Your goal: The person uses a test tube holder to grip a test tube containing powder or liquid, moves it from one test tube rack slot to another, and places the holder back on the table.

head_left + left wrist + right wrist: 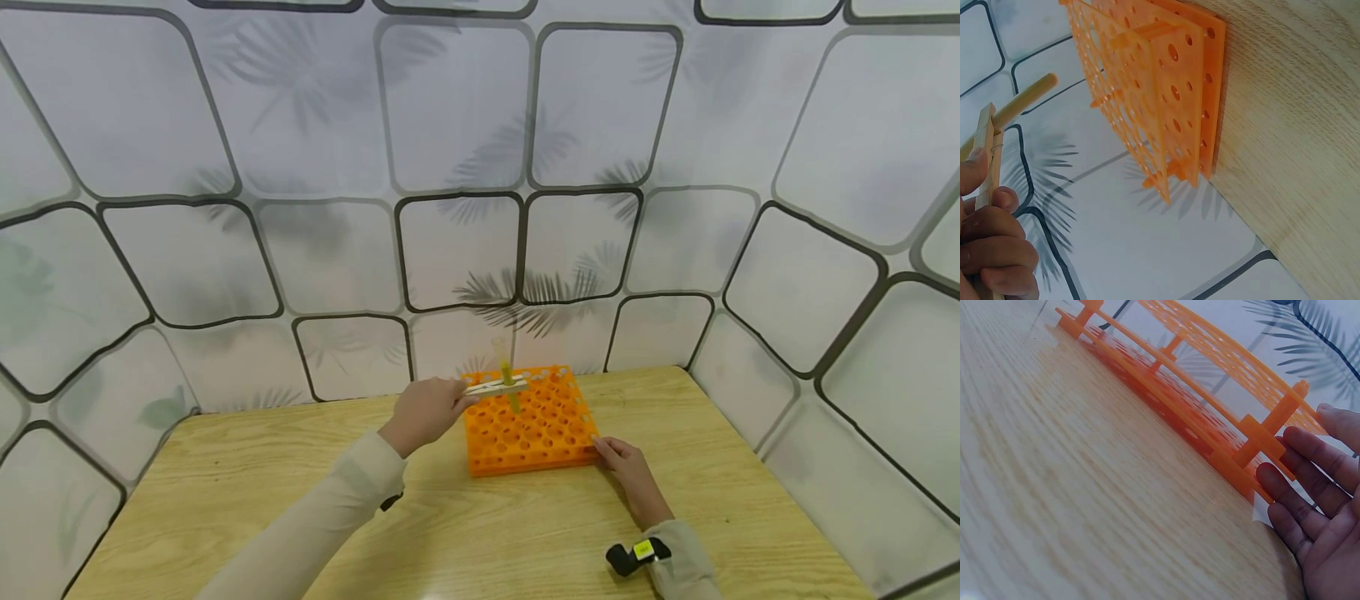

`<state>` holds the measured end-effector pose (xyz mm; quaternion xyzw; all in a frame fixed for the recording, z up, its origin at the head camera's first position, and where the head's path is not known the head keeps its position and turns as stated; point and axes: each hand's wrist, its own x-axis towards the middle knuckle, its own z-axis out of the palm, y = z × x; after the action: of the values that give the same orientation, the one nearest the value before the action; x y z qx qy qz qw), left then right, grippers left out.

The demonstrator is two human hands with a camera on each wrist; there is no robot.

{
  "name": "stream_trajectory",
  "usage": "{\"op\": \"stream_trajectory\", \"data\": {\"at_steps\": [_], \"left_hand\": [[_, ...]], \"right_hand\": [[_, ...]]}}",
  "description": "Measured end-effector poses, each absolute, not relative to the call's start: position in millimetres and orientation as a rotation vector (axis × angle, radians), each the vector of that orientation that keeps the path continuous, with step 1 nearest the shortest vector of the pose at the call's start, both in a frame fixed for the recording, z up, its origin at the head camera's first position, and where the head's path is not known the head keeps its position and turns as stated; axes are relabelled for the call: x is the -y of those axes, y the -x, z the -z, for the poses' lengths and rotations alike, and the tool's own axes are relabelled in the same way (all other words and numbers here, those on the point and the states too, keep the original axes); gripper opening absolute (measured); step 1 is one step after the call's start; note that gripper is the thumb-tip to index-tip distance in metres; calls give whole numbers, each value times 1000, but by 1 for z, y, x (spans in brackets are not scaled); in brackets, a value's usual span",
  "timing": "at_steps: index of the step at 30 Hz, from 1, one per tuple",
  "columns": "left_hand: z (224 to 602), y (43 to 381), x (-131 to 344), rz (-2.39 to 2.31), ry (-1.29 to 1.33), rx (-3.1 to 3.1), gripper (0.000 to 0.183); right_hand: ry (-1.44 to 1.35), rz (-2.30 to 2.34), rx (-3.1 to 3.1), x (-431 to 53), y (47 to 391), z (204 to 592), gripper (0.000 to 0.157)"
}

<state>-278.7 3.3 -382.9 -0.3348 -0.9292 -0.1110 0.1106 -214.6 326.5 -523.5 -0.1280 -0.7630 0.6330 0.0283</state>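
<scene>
The left hand [426,412] grips a wooden clamp [478,389]; at its far end, right of that grip, a yellowish tube [506,372] slants above the orange rack [528,458]. The right hand [628,477] pinches the rack's near right corner. Behind this grip, 1 black wrist camera [621,560] bears a yellow label [643,549], too small to read.

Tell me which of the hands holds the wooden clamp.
The left hand, gripping the wooden clamp; the right hand touches the orange rack instead.
</scene>
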Motion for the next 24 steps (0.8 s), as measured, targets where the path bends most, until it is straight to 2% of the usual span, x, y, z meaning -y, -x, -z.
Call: {"op": "stream_trajectory", "data": {"at_steps": [5, 24], "left_hand": [[383, 278, 1, 349, 966, 2748, 44], [388, 283, 10, 329, 916, 2763, 38]], "right_hand": [[402, -1949, 2361, -326, 215, 523, 49], [363, -1960, 2349, -326, 214, 524, 45]]}}
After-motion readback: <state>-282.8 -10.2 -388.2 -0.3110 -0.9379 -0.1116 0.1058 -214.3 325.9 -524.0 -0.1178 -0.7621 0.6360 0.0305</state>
